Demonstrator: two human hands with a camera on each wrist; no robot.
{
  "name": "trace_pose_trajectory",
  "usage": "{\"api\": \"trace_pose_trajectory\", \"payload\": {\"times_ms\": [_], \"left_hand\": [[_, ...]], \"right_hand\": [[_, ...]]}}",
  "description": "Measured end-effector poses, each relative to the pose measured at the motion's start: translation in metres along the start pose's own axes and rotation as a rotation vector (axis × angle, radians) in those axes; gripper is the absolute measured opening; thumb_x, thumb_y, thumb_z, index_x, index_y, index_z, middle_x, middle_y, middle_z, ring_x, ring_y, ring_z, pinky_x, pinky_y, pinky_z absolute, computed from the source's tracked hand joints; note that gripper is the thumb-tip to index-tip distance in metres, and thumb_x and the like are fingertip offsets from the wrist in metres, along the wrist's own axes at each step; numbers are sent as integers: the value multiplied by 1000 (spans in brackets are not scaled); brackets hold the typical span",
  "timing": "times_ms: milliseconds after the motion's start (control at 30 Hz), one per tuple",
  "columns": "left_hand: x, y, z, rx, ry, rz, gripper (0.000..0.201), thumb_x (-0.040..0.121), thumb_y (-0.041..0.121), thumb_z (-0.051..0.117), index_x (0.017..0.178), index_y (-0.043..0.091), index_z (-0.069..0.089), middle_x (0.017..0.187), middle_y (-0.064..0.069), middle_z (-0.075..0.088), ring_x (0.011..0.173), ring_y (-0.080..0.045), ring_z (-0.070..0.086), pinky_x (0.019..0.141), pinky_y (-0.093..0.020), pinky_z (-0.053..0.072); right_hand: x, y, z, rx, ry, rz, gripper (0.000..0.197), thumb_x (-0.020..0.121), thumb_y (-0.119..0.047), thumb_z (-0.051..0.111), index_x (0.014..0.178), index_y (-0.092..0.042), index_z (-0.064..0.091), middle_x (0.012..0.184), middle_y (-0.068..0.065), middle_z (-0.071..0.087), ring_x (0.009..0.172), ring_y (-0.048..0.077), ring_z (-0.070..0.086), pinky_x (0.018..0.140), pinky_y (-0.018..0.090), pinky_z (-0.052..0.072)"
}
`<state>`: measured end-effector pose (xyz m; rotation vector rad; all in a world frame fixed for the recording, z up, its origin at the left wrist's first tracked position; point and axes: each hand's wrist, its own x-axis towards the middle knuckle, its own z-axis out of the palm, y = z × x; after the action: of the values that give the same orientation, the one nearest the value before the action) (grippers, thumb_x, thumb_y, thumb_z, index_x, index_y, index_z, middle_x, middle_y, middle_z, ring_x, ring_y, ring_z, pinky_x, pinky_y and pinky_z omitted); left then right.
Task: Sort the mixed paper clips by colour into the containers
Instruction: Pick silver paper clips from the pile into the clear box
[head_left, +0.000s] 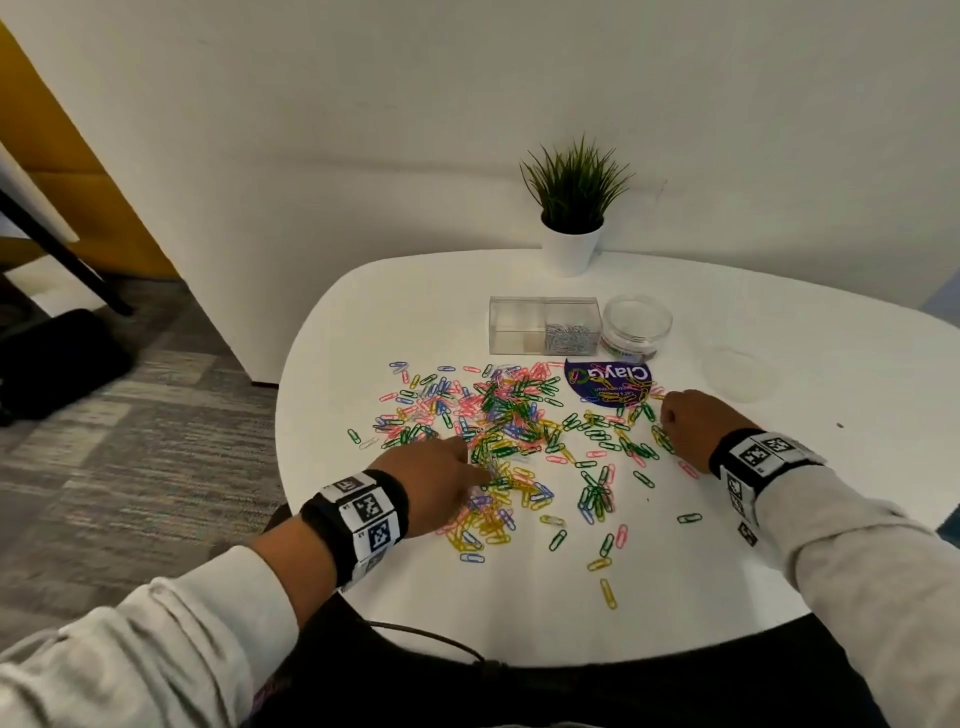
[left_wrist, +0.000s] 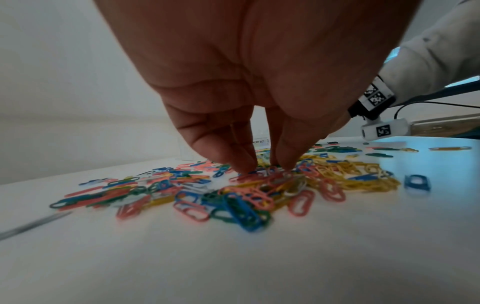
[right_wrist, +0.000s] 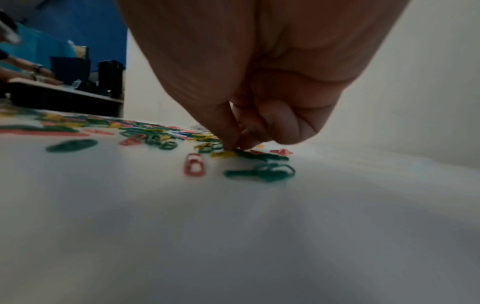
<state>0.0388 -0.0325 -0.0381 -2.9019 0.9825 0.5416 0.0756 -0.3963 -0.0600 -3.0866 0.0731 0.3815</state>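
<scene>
**A white rounded worktop against a pale wall**

A white worktop (head_left: 519, 613) with rounded corners is sitting against a plain off-white wall (head_left: 415, 130). A small potted plant (head_left: 574, 208) with spiky green leaves is standing in a white pot at the worktop's far edge, close to the wall. Grey patterned carpet (head_left: 130, 441) is covering the floor to the left. A mustard-yellow panel (head_left: 67, 171) is rising behind it, with a dark slanted leg (head_left: 67, 254) crossing in front. Soft, even light is falling across the room. In the right wrist view, a blue wall (right_wrist: 85, 24) is showing beyond a dark desk (right_wrist: 64, 96).
</scene>
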Motion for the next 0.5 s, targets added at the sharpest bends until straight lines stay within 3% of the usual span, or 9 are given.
{"api": "trace_pose_trajectory", "payload": {"times_ms": [167, 300, 500], "left_hand": [[-8, -12, -2, -5, 28, 4, 31, 98, 32, 43, 120, 33, 65, 113, 2, 51, 98, -23, 58, 77, -36, 52], [-1, -13, -5, -56, 93, -14, 30, 100, 31, 42, 122, 31, 63, 116, 3, 51, 100, -22, 58, 76, -34, 51], [13, -12, 1, -76, 109, -74, 30, 100, 46, 44, 120, 31, 62, 112, 5, 51, 98, -20, 57, 72, -33, 48]], "right_hand": [[-3, 2, -5, 26, -36, 47, 21, 89, -37, 56, 89, -15, 57, 93, 3, 60, 80, 19, 59, 75, 35, 52], [-5, 1, -9, 30, -50, 44, 20, 87, -35, 58, 83, -16, 57, 82, 2, 61, 73, 19, 60, 71, 36, 53], [-6, -1, -11, -14, -76, 35, 20, 88, -40, 57, 82, -21, 52, 86, -1, 58, 75, 16, 58, 72, 34, 53]]}}
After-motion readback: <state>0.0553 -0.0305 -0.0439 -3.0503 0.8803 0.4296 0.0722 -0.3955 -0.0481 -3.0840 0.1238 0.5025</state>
